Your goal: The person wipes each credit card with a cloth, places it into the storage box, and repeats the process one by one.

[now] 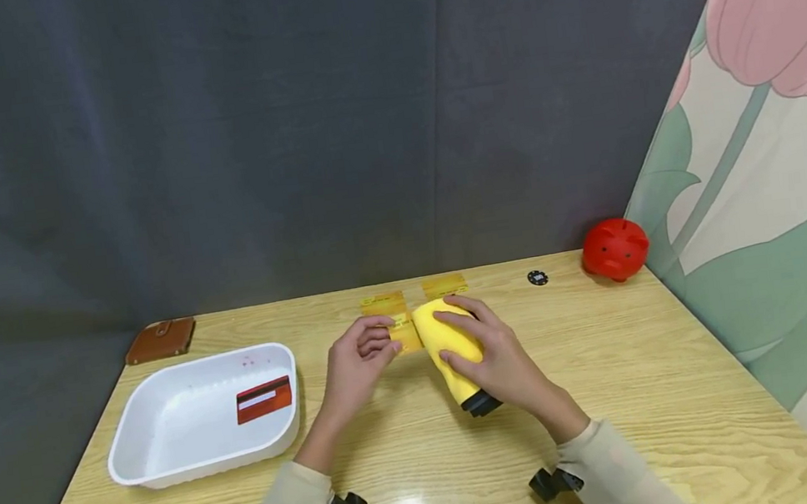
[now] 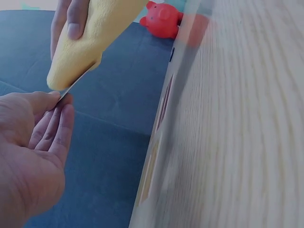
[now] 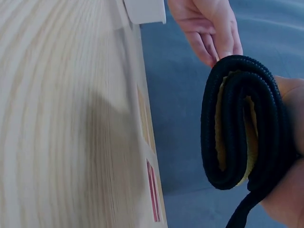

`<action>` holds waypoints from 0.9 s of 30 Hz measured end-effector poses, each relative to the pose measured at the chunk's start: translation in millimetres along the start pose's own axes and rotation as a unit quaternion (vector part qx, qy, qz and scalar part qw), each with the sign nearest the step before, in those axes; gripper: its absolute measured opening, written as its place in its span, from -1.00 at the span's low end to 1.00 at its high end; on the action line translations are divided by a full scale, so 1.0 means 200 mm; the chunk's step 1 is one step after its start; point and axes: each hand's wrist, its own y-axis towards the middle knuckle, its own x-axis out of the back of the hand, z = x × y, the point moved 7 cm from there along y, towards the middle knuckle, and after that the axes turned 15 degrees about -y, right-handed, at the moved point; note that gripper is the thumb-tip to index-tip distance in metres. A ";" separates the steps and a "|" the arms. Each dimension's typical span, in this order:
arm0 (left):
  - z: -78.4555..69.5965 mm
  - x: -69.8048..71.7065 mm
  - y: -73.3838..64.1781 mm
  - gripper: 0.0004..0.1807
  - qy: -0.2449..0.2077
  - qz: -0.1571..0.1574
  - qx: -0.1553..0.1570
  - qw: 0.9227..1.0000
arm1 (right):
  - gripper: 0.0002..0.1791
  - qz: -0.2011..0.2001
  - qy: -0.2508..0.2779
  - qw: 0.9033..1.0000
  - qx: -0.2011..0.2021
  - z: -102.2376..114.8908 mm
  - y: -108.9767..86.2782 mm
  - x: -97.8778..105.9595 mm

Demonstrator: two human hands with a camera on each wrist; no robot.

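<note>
One left hand [image 1: 355,360] pinches a flat golden card [image 1: 405,337] by its edge, right hand [image 1: 501,359] clasping likely soft, rolled yellow cloth [image 1: 430,333].

On the worktop [image 1: 429,459], we see a brown wallet [image 1: 160,341] at the far left corner and a white tray [image 1: 196,468] by the left edge, a red card [image 1: 264,400] inside. Along the far edge we find two yellow cards [image 1: 445,285], a black-and-white chip [image 1: 538,277] and, at the right corner, a red piggy bank [image 1: 614,250].
</note>
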 end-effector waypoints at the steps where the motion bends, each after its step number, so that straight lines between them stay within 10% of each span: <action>1: 0.00 -0.01 0.00 -0.68 -0.001 0.000 -0.003 1.000 | -0.40 0.001 0.000 1.000 0.003 0.01 0.00 0.00; 27: -0.07 -0.08 -0.03 -0.72 0.015 0.042 -0.029 0.999 | -0.37 -0.029 -0.015 0.999 0.002 -0.02 0.01 0.06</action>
